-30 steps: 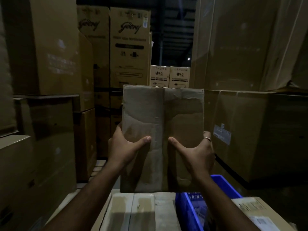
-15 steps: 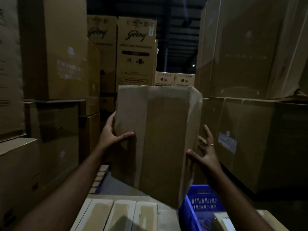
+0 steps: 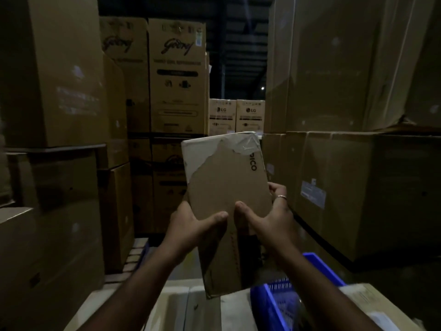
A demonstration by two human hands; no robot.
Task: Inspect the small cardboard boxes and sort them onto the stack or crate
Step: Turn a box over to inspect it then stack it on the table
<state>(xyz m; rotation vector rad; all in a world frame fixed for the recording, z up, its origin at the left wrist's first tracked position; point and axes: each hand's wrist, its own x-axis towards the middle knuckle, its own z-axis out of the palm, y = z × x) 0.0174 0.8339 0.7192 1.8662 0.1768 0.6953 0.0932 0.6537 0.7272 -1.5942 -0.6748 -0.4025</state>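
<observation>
I grip the box in both hands, thumbs on its face; I check the torn tape first.

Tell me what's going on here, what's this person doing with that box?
A person is holding up a small cardboard box in a dim warehouse aisle, apparently checking it. The left hand and the right hand grip its lower half, thumbs on the near face. The top of that face shows torn tape. Below sit a blue crate on the right and a stack of flat boxes beside it. Nothing has been set down yet.
</observation>
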